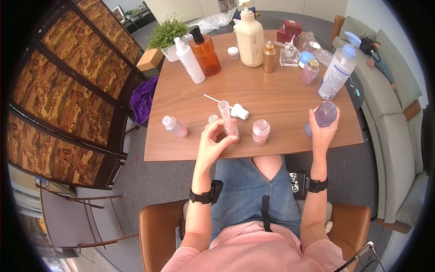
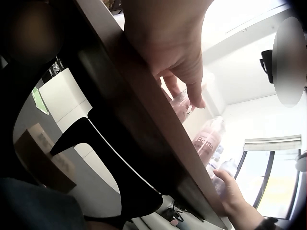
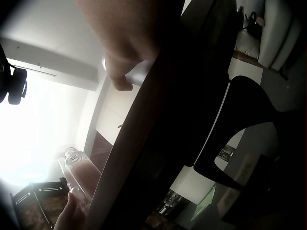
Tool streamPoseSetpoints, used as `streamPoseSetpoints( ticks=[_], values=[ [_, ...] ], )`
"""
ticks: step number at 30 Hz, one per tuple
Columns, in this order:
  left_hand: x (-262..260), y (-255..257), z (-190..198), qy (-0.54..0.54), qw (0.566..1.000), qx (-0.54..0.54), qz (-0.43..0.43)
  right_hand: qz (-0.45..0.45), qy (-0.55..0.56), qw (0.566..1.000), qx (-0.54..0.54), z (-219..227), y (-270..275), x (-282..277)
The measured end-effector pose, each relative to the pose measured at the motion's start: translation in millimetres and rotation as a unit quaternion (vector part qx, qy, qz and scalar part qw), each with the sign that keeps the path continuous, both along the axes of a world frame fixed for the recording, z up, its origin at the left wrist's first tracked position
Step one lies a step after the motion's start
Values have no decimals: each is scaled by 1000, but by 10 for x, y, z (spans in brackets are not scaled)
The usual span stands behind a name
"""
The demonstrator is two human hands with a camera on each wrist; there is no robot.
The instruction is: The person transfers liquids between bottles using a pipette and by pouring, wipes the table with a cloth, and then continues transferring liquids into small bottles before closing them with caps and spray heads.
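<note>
My left hand (image 1: 213, 140) holds a small bottle of pink liquid (image 1: 232, 131) near the table's front edge, thumb and fingers around it. A clear funnel (image 1: 224, 111) stands upright at that bottle's mouth. To its right is an uncapped clear bottle (image 1: 260, 132) with pink liquid, lettered "Bottle" in the left wrist view. Near the right corner, my right hand (image 1: 324, 131) grips a translucent bluish-purple bottle (image 1: 326, 113), fingers curled around it. Behind the funnel lies a white spray head (image 1: 239, 111) with its thin tube pointing left. A small clear cap (image 1: 212, 118) is beside my left fingers.
A white-capped pink bottle (image 1: 175, 126) stands at left. Along the back are a white spray bottle (image 1: 190, 61), an amber bottle (image 1: 206, 54), a cream pump bottle (image 1: 248, 41) and a gold dropper bottle (image 1: 268, 58). A blue-topped pump bottle (image 1: 337, 72) stands at right.
</note>
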State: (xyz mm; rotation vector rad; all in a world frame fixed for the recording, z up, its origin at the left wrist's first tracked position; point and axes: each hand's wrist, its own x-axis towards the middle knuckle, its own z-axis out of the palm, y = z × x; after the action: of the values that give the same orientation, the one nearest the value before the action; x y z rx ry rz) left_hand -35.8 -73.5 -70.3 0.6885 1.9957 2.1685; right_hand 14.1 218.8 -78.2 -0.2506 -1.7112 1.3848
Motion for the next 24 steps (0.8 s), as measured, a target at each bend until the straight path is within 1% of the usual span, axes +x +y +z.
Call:
streamPoseSetpoints(
  ticks=[2,4,9,18,20,24],
  values=[
    [-15,-27,-34,-25,1000,-5,-13,8,3,1000,-11,-3,-6,-4],
    [-24,-42,-43,-28,999,-2,-18,-5,2,1000,6,-14,3,-8],
    [-15,-27,-17,-39,999,6,-31,-8,0,1000,4,-3,-3,-5],
    [-21,-34,-14,-37,999,-6,-34,-1,4,1000,8,9,-7,0],
    [-24,-23,-15,-13,999,7,-30,-5,4,1000,12,15,-10,5],
    [-25,-15,-20,-13,999,11,-28,1,4,1000,8,12,-5,4]
  ],
)
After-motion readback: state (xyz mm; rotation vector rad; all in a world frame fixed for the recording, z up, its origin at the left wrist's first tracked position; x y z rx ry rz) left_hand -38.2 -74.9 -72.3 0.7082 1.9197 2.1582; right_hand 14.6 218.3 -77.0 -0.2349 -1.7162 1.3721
